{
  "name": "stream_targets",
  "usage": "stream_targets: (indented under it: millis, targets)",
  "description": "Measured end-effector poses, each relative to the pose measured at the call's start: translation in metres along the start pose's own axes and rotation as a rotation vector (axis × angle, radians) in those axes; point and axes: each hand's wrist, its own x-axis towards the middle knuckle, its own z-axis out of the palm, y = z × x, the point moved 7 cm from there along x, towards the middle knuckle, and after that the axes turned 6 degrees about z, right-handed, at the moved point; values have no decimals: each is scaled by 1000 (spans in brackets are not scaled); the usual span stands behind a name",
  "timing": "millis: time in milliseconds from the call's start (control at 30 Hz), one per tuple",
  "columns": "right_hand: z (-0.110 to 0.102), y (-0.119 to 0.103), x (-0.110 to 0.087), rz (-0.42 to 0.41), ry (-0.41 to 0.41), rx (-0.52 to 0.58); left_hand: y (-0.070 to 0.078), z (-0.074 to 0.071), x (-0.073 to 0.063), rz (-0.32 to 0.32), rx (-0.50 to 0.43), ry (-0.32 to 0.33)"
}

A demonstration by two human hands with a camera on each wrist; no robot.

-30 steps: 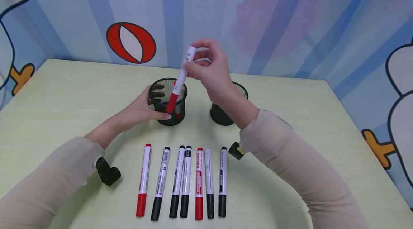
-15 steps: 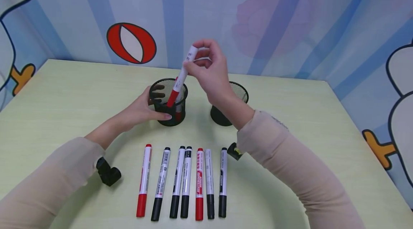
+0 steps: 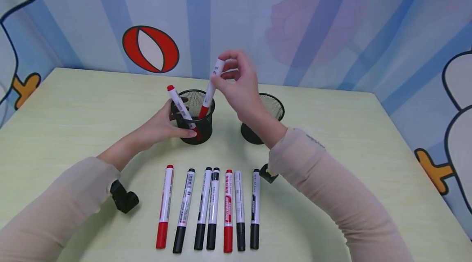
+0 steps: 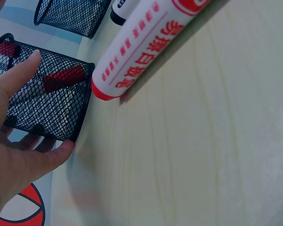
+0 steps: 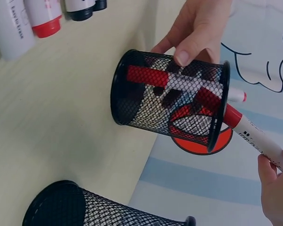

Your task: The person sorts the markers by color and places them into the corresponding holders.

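My left hand (image 3: 156, 126) holds a black mesh pen cup (image 3: 207, 133), thumb on the near side and fingers around the far side. Inside it one red-capped marker (image 3: 179, 102) leans to the left, its red tail end above the rim. With my right hand (image 3: 241, 85) I pinch another red-capped marker (image 3: 210, 92) near its white end, slanting cap-down into the cup. In the right wrist view, this held marker's red cap (image 5: 233, 115) crosses the rim into the mouth.
A second mesh cup (image 3: 252, 133) stands to the right, partly behind my right wrist. In front lie several whiteboard markers in a row, red-capped ones (image 3: 228, 208) among black-capped ones (image 3: 179, 213). A printed curtain (image 3: 236, 16) hangs behind the table (image 3: 96, 94).
The marker inside the cup has tipped over to the left side. The held marker has come down a little and turned steeper, its cap shifting right. The left hand stays put.
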Motion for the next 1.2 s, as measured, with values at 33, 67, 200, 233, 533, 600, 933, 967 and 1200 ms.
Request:
stream_targets:
  millis: [33, 67, 200, 233, 533, 600, 933, 967, 1200]
  targets:
    - [1, 1, -1, -5, -13, -19, 0, 0, 0, 1, 1, 0]
    - [3, 3, -1, -9, -27, -37, 0, 0, 0, 0, 4, 0]
    - [8, 6, -4, -29, -74, -113, 0, 1, 0, 3, 10, 5]
    - [9, 7, -5, -40, -87, -131, 0, 1, 0, 4, 10, 6]
    - [18, 17, -13, -91, -163, -196, 0, 1, 2, 15, -2, -7]
    - [19, 20, -14, -95, -165, -214, 0, 1, 1, 10, 3, -6]
    - [26, 25, -25, -193, -213, -314, 1, 2, -2, 17, 2, 0]
    - [27, 25, -26, -202, -217, -322, 1, 2, -2, 18, 2, -1]
    - [29, 24, -28, -250, -231, -358, 0, 0, 0, 23, -5, -1]
